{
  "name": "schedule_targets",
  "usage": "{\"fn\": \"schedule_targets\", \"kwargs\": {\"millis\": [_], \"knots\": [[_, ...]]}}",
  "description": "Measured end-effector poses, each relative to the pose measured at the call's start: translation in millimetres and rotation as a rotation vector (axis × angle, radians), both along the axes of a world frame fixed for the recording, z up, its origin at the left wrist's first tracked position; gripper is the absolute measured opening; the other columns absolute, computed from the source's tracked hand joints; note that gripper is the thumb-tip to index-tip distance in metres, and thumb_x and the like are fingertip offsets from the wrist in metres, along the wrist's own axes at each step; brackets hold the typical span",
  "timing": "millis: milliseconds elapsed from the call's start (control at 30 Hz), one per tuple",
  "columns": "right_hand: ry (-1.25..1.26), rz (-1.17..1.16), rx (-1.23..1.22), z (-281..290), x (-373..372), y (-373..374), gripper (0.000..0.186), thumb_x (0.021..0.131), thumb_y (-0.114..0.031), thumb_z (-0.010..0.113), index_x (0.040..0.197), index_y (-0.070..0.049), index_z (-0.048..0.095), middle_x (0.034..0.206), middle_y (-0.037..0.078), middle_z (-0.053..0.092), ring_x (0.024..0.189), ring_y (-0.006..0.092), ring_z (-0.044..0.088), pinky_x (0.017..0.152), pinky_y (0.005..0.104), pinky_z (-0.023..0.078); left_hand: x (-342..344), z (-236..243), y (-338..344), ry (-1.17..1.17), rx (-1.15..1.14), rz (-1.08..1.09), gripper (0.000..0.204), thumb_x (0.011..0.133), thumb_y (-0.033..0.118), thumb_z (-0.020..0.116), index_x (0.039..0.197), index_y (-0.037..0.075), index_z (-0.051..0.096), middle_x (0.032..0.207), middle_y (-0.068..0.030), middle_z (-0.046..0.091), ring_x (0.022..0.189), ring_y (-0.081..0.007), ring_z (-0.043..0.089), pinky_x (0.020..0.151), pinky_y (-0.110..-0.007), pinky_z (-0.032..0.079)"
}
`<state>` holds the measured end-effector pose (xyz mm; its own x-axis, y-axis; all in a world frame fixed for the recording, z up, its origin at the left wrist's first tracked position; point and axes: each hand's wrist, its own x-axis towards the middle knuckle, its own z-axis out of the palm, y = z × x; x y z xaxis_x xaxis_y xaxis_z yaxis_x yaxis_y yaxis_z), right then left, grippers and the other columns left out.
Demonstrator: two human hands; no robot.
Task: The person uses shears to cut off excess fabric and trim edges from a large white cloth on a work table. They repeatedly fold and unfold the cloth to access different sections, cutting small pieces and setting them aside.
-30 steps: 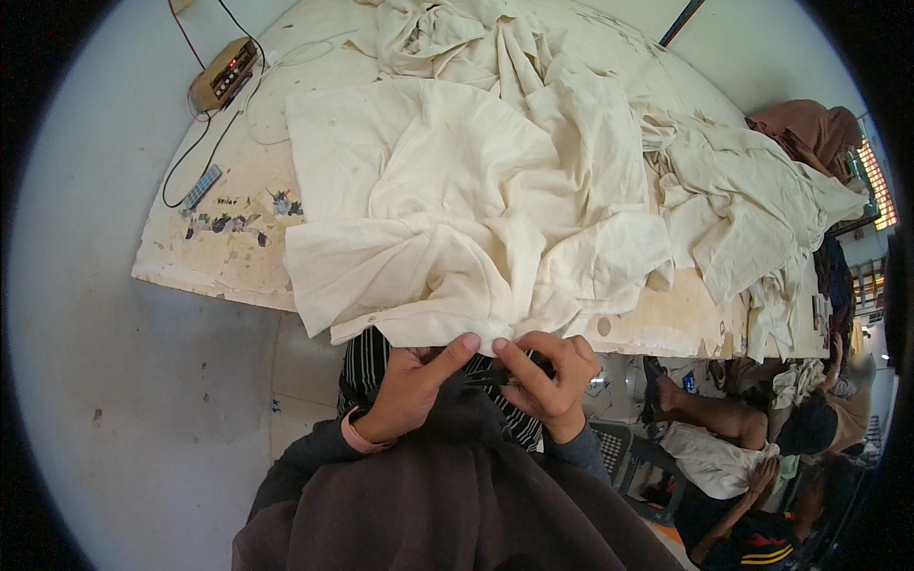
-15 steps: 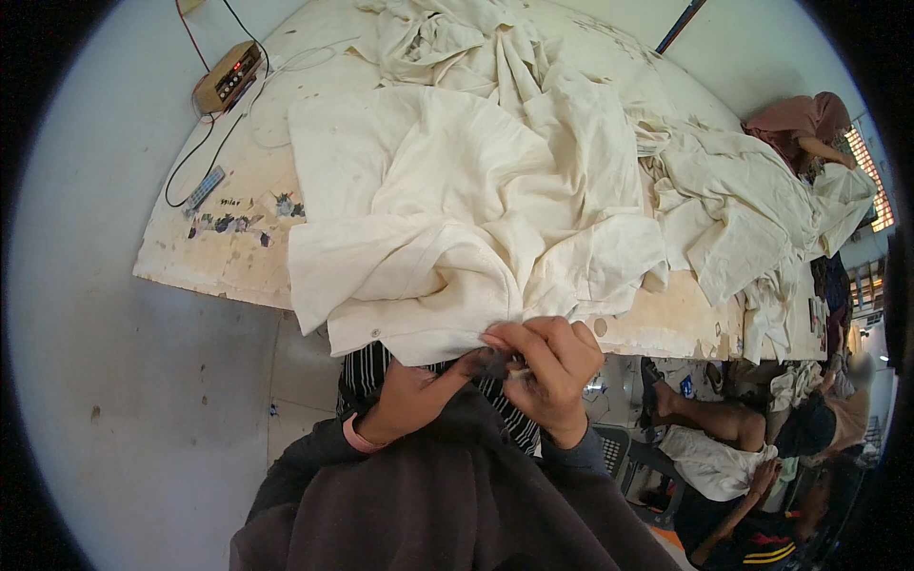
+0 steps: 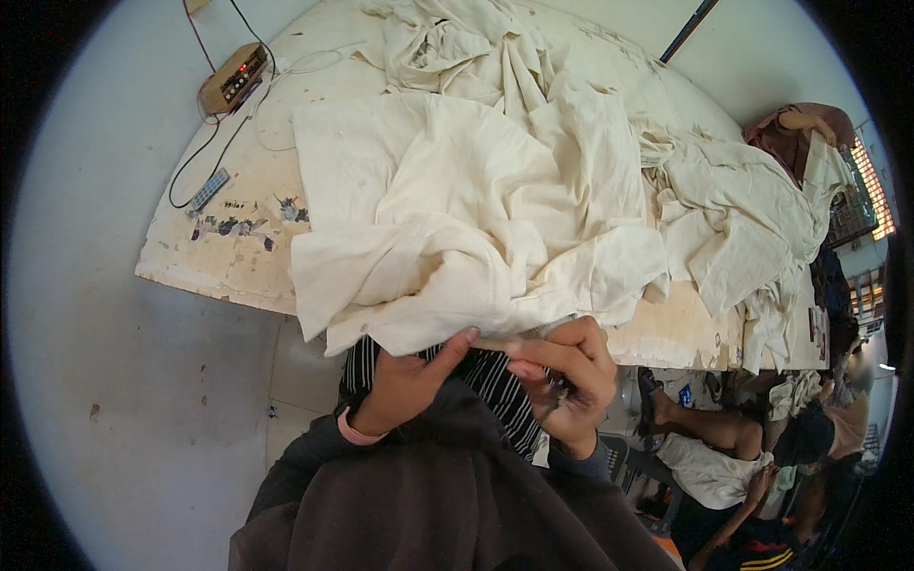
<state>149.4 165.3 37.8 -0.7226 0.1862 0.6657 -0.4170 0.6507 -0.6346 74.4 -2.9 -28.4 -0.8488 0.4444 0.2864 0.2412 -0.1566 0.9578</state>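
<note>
The white garment (image 3: 409, 266) lies bunched on the table, its near edge hanging over the front. My left hand (image 3: 414, 385) is closed on that edge, thumb on top of the cloth and fingers underneath. My right hand (image 3: 571, 376) is curled just to the right, pinching a narrow folded strip at the edge, with a small dark tool partly hidden inside its fingers; the tool is too covered to make out fully.
More white garments (image 3: 724, 209) spread over the pale table (image 3: 228, 276). A control box (image 3: 235, 78) with cables and a remote (image 3: 210, 188) sit at left. A person (image 3: 781, 143) handles cloth at back right; other people (image 3: 724, 438) are low at right, near the table.
My right hand has shifted slightly right, drawing out a narrow strip of the edge, and the dark tool shows less. The person at back right has lifted a hand with white cloth.
</note>
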Motion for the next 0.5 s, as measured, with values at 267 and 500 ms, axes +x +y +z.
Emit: {"fn": "schedule_targets", "kwargs": {"millis": [267,500], "knots": [[-0.013,0.111,0.042,-17,-26,-5,0.034,0.067,0.004,0.072,0.099,-0.008,0.074,0.081,0.001,0.065,0.067,0.0173,0.061,0.061,0.0283,0.045,-1,4,1,0.283,-0.066,-0.058,0.022,0.097,0.004,0.068,0.118,-0.002,0.068,0.112,-0.0115,0.071,0.1,-0.0226,0.068,0.09,-0.033,0.052],[-0.073,0.272,-0.194,-9,-10,4,0.024,0.067,0.005,0.072,0.09,-0.002,0.07,0.08,0.008,0.067,0.068,0.0226,0.063,0.06,0.0307,0.046,-15,17,-1,-0.313,0.066,-0.036,0.024,0.098,0.01,0.071,0.116,-0.005,0.069,0.102,-0.006,0.073,0.096,-0.0129,0.064,0.088,-0.027,0.049]]}}
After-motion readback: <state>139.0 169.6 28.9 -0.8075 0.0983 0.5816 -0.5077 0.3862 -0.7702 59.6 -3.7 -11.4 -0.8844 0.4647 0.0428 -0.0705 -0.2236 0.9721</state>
